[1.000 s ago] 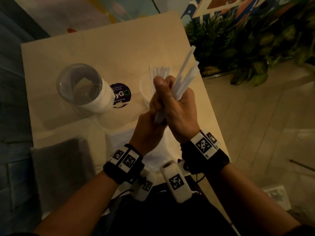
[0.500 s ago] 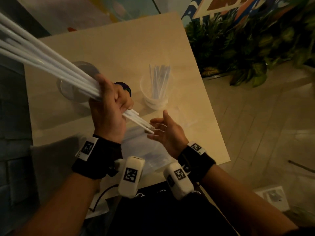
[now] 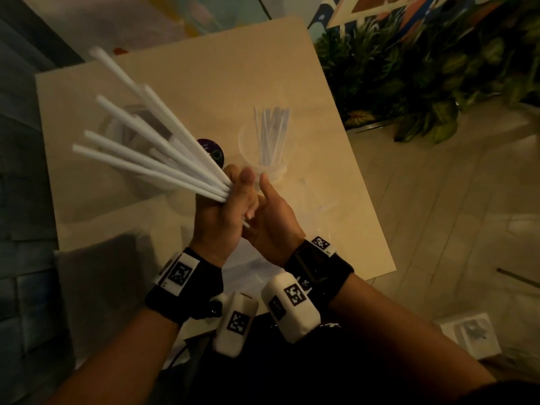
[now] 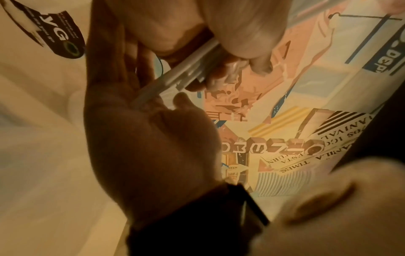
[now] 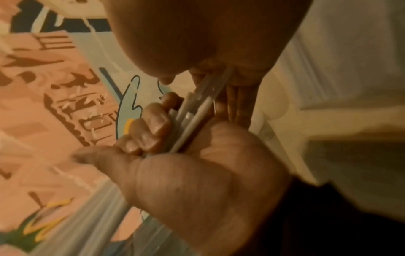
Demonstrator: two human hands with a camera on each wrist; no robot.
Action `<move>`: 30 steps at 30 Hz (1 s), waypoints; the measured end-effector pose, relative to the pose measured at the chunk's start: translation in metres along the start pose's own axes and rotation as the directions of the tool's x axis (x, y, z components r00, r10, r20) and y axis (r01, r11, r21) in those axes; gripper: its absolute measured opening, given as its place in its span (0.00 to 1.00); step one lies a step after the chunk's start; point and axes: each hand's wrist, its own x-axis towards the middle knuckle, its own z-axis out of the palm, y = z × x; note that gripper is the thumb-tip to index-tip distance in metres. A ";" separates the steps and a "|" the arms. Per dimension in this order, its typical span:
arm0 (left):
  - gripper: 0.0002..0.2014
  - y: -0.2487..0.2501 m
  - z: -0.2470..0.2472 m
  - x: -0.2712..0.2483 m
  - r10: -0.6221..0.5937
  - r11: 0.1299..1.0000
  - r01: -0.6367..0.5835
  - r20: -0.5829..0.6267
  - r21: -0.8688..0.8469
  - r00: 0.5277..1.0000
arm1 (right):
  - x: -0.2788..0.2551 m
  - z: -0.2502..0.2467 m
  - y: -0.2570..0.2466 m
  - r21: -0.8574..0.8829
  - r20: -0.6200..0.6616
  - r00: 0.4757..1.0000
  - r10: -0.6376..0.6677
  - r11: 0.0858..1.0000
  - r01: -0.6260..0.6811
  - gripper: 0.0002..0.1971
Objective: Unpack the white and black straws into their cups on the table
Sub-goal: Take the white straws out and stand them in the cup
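A bundle of white straws [image 3: 152, 153] fans out up and to the left from my left hand [image 3: 225, 206], which grips it near the lower end. My right hand [image 3: 268, 217] is open, and its palm touches the straws' lower ends [image 4: 181, 72]. The right wrist view shows my left hand's fingers [image 5: 153, 124] curled round the straws [image 5: 197, 110]. A clear cup [image 3: 245, 141] behind my hands holds several thin pale straws. A second cup [image 3: 146, 188] with a white body stands on the left, partly hidden by the bundle.
A round purple sticker [image 3: 211, 150] lies on the beige table [image 3: 204, 68] between the cups. Clear plastic wrapping [image 3: 315, 200] lies right of my hands and a grey cloth [image 3: 96, 273] at the near left. Potted plants [image 3: 423, 83] stand beyond the table's right edge.
My left hand took the bundle from both hands, swung it far left, then brought it back to the middle. My right hand let go, opened, and now meets the straw ends.
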 end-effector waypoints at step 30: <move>0.42 -0.065 -0.018 -0.022 -0.789 0.400 0.762 0.233 -0.509 0.569 | -0.051 0.000 -0.045 -0.194 0.218 0.688 -0.692 0.660 0.725 0.16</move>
